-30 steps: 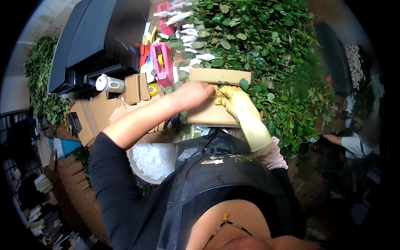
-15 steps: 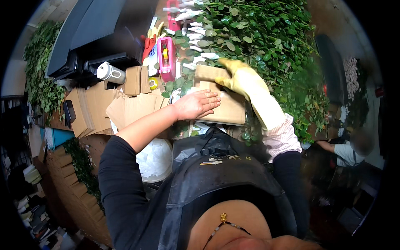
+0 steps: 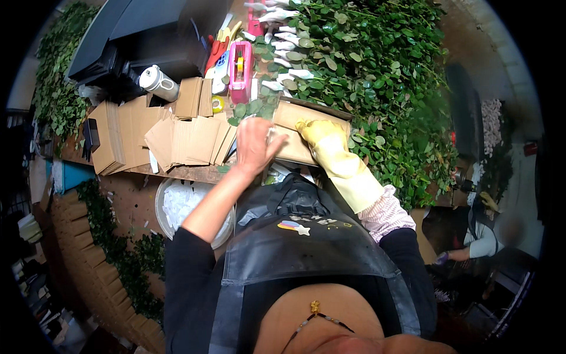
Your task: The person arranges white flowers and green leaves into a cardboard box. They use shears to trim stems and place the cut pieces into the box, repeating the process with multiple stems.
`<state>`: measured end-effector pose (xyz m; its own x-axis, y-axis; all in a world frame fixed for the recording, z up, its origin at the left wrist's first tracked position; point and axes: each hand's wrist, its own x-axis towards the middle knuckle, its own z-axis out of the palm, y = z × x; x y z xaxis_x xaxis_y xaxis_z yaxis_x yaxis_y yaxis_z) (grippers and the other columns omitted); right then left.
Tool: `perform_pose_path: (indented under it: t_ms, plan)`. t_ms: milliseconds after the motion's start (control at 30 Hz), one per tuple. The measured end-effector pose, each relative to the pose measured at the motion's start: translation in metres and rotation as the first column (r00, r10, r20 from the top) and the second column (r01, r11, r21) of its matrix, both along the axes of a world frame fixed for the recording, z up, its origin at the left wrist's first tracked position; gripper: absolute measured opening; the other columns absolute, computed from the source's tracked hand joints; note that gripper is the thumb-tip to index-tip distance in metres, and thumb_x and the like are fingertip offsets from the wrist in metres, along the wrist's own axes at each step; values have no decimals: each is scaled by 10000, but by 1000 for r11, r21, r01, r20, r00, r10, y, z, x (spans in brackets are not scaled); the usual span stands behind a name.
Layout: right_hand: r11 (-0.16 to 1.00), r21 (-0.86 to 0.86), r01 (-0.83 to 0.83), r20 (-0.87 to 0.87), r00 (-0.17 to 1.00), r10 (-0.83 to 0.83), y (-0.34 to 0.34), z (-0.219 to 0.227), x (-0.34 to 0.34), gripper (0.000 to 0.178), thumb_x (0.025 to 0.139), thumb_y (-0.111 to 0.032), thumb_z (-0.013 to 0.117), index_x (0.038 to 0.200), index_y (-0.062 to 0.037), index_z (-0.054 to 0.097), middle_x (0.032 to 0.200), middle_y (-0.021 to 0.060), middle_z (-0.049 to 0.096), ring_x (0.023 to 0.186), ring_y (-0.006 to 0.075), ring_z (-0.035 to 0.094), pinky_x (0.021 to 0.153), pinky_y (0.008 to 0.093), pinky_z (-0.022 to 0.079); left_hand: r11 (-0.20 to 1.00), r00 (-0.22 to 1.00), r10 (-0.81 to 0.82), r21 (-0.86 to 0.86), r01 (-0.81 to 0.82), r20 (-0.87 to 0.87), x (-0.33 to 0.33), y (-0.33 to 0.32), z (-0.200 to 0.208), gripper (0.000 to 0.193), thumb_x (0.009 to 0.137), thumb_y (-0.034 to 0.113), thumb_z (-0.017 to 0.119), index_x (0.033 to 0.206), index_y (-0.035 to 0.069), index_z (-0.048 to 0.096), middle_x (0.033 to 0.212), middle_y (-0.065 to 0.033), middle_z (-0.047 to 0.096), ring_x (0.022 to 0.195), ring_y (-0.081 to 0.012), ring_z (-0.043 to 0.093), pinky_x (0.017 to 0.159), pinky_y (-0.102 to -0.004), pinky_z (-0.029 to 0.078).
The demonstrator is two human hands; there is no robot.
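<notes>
A brown cardboard piece (image 3: 295,114) lies in a shallow dark-edged tray (image 3: 330,110) at the bench's front. My right hand (image 3: 325,138), in a yellow rubber glove, rests on the cardboard with its fingers curled in; whatever they may pinch is hidden. My bare left hand (image 3: 254,144) is raised at the tray's left side, thumb apart from the fingers and nothing seen in it. Leafy green stems (image 3: 365,65) with white-wrapped ends (image 3: 286,44) are heaped just beyond and to the right.
Cardboard sheets (image 3: 191,141) spread to the left, by a white lidded cup (image 3: 159,82) and a pink tape dispenser (image 3: 240,71). Black stacked trays (image 3: 159,41) stand behind. Below the bench edge is a bucket of white pieces (image 3: 183,203). Another person (image 3: 480,236) is at far right.
My left hand has lifted off the cardboard and moved left. My right hand has come nearer and curled its fingers. The tray's dark far edge now shows.
</notes>
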<state>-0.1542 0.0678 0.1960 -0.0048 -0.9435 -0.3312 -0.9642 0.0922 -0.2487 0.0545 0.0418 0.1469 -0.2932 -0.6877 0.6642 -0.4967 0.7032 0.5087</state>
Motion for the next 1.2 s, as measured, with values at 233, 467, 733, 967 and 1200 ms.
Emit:
perform_pose_path:
  t_ms: [233, 467, 733, 967, 1200]
  plan:
    - [899, -300, -321, -117, 947, 299, 7, -3, -8, 309, 1061, -272, 477, 988, -90, 716, 824, 194, 712, 783, 398, 703, 695, 494, 554, 801, 996, 20, 598, 33, -82, -9, 19, -40, 253, 1041, 224, 539, 923, 0, 554, 941, -221, 585, 964, -444, 538, 888, -493, 440]
    - [898, -222, -380, -145, 924, 355, 1, 14, -3, 268, 1027, -238, 506, 999, -69, 713, 832, 182, 718, 778, 370, 713, 686, 466, 573, 677, 982, -173, 715, 177, -80, 5, -2, -40, 293, 1058, 279, 536, 970, -1, 550, 961, -187, 556, 971, -386, 542, 879, -449, 436]
    - [865, -322, -384, -377, 891, 255, 31, 15, 21, 352, 903, -45, 552, 1244, 3, 627, 1021, 133, 698, 898, 251, 727, 645, 374, 587, 828, 850, 134, 413, -379, 510, 49, 35, -62, 726, 852, 259, 797, 1440, -13, 471, 1303, -211, 514, 1190, -388, 495, 1016, -471, 417]
    - [875, -325, -360, -349, 905, 243, 36, 8, 19, 439, 883, -33, 569, 1318, 24, 596, 1204, 199, 691, 1004, 282, 718, 700, 388, 601, 633, 702, -211, 643, -432, 680, 62, 11, -80, 976, 753, 129, 769, 1574, -77, 282, 1449, -277, 452, 1288, -405, 494, 1038, -476, 454]
    - [900, -300, -315, -364, 910, 198, 34, 10, 24, 415, 926, -60, 542, 1333, -25, 609, 1215, 216, 704, 980, 340, 738, 800, 415, 615, 356, 969, -242, 923, 144, -58, 69, -38, -28, 767, 744, 1, 610, 1489, -3, 427, 1301, -260, 601, 1222, -365, 600, 1060, -371, 457]
